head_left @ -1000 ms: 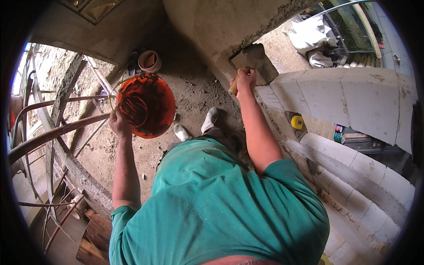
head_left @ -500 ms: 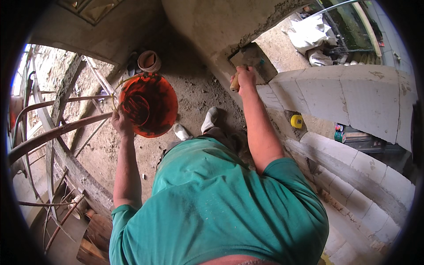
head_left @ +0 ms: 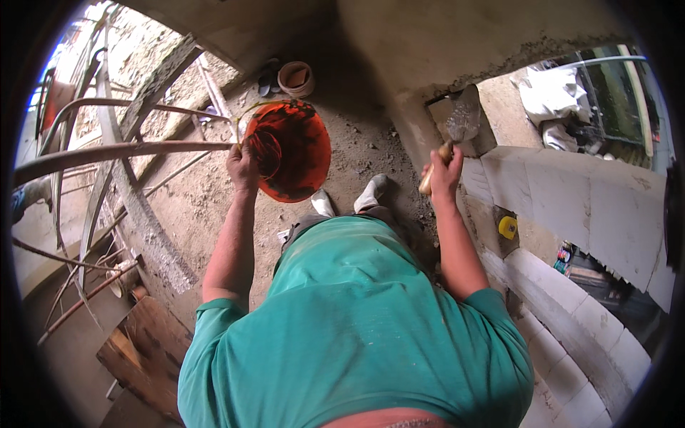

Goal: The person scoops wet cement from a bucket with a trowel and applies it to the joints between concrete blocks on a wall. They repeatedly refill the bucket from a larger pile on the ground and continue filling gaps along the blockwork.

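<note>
My left hand (head_left: 243, 168) grips the near-left edge of an orange bucket (head_left: 314, 153), close to where its thin wire handle joins. The bucket is tilted, and dark smears mark its inside. In my right hand (head_left: 447, 173) is a trowel, its wooden handle (head_left: 427, 182) wrapped by my fingers. The grey-stained trowel blade (head_left: 464, 118) points away from me, in front of a squarish recess (head_left: 437, 112) in the wall. Whether the blade touches anything there I cannot tell.
A small bucket (head_left: 296, 91) stands on the rubble-strewn floor beyond. Curved poles (head_left: 121, 149) and a plank (head_left: 146, 342) are at the left. To the right run pale block walls (head_left: 556, 178), with a yellow tape measure (head_left: 507, 227) and a white sack (head_left: 553, 93).
My right hand has drawn back toward me from the recess, and the trowel blade now shows. The left hand still holds the bucket. The whole view has shifted to the left.
</note>
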Motion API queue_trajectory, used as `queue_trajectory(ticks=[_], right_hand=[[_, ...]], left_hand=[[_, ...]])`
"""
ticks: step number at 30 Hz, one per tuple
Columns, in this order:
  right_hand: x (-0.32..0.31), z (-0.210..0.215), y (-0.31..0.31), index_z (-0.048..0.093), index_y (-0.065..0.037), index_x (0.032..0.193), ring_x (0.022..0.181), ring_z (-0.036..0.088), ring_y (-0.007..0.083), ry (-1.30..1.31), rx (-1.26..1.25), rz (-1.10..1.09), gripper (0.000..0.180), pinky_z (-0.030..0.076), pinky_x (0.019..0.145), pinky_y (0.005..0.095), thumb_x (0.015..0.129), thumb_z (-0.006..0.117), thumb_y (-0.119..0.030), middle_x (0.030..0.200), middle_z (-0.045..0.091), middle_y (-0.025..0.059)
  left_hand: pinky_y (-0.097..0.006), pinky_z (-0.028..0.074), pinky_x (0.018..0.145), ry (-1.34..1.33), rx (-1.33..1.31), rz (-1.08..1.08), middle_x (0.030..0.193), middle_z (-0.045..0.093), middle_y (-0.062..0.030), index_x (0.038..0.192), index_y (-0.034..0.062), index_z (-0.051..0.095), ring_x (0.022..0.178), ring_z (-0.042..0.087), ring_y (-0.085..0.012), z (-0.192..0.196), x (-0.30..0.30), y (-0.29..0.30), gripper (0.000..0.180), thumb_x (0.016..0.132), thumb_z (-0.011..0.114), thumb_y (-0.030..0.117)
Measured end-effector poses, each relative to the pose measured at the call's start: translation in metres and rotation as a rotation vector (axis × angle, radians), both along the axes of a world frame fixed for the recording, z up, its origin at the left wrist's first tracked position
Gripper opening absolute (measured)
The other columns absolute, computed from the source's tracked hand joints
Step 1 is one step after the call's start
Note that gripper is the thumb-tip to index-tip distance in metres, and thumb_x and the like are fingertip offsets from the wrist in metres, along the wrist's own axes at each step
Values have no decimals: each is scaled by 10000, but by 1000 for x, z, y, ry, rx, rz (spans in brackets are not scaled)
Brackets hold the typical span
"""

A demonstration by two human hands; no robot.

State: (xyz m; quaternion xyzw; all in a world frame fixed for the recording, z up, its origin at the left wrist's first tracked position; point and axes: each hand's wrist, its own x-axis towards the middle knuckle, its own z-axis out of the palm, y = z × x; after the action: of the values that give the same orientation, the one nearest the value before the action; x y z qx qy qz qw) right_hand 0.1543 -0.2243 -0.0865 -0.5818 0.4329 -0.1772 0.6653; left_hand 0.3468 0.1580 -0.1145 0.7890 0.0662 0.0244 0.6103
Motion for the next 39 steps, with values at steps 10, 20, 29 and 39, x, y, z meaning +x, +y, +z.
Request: queue_trajectory(ticks=[10, 20, 29, 39], right_hand=[[-31, 26, 66, 493, -94, 1281, 936, 647, 383, 77, -787, 932, 450, 529, 799, 480, 862, 642, -164, 1044, 624, 170], [89, 36, 123, 442, -104, 1350, 898, 650, 409, 441, -984, 1177, 501, 539, 729, 519, 851, 478, -70, 1119, 600, 223], [64, 52, 141, 513, -57, 1245, 829, 675, 387, 309, -1071, 1085, 421, 544, 666, 517, 828, 492, -111, 920, 674, 191], [45, 61, 145, 635, -23, 1016, 794, 686, 374, 432, -1011, 1049, 256, 555, 677, 495, 810, 512, -114, 840, 687, 189]], left_hand=[[-203, 281, 488, 84, -248, -131, 656, 464, 112, 794, 76, 610, 565, 360, -2, 54, 21, 4, 257, 995, 578, 233], [-213, 396, 613, -111, 51, -420, 740, 565, 72, 1150, 29, 664, 685, 466, -23, 130, 21, -44, 259, 980, 587, 209], [-225, 314, 537, -221, 40, -381, 656, 450, 91, 765, 72, 574, 623, 372, -21, 146, 14, -40, 263, 975, 600, 228], [-265, 307, 513, -219, 259, -426, 602, 412, 47, 756, 29, 584, 595, 348, -47, 139, 10, -48, 305, 959, 622, 253]])
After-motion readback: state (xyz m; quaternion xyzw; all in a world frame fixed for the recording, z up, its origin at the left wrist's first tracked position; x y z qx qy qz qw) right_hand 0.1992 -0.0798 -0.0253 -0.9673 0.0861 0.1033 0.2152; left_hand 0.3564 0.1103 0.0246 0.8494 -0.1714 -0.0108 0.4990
